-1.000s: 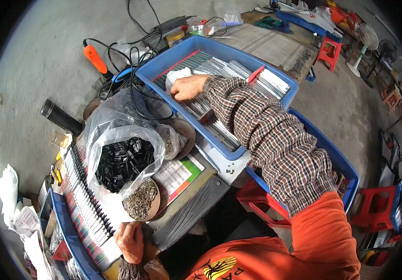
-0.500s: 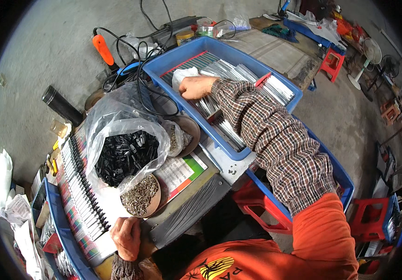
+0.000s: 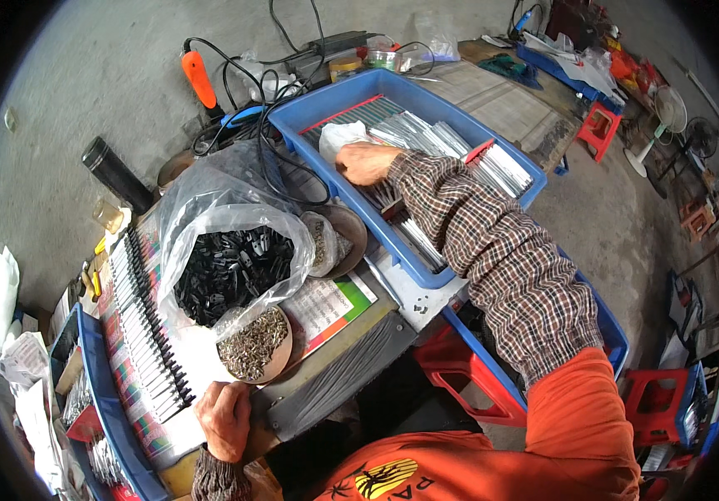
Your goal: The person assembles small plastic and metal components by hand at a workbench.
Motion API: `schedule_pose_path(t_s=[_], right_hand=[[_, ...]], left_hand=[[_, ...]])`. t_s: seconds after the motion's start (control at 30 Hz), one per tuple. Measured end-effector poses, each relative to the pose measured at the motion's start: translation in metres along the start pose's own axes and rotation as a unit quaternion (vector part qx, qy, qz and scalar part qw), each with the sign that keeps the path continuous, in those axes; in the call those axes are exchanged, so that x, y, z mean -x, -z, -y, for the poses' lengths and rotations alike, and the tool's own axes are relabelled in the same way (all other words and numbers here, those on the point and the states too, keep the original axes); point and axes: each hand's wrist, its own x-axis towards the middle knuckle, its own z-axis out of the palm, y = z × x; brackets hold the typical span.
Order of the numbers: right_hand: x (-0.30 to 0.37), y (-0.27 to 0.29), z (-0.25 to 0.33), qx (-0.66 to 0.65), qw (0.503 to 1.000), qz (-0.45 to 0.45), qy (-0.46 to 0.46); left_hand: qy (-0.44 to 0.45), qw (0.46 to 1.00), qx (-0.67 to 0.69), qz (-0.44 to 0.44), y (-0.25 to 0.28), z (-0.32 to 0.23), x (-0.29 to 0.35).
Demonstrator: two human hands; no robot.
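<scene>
My right hand [image 3: 365, 163] reaches into a blue plastic tray [image 3: 303, 136], its fingers curled down beside a crumpled white sheet or cloth [image 3: 343, 137]. Bundles of thin silvery rods [image 3: 426, 136] lie in that tray; the fingertips are hidden, so what they grip cannot be made out. At the table's near edge rests my left hand [image 3: 223, 420], closed, its fingers bent under. Close to it are a row of slim black-and-silver pieces [image 3: 149, 334] on white paper and a round dish of small metal parts [image 3: 253, 346]. Whether the left fingers hold anything is hidden.
A clear plastic bag of black clips [image 3: 230, 275] stands mid-table, with a small bag of metal parts [image 3: 326, 244] beside it. Black cable [image 3: 263, 159] loops behind. A blue divided bin [image 3: 105, 417] sits at the left, a red stool [image 3: 468, 376] below the tray.
The whole view has shifted slightly, moving the table and tray a little rightward in the picture. Both hands keep nearly the same places, the right still in the tray, the left at the table edge.
</scene>
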Motion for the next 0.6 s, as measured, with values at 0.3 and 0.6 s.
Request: schedule_pose_path(t_s=[0.3,0.6], right_hand=[[0.007,0.007,0.004,0.054,0.997,-0.015,0.046],[0.008,0.007,-0.002,-0.052,0.998,-0.034,-0.002]], left_hand=[[0.004,1.0,0.006,-0.007,0.0,-0.001,-0.001],[0.008,1.0,0.007,0.0,0.001,0.0,0.0]])
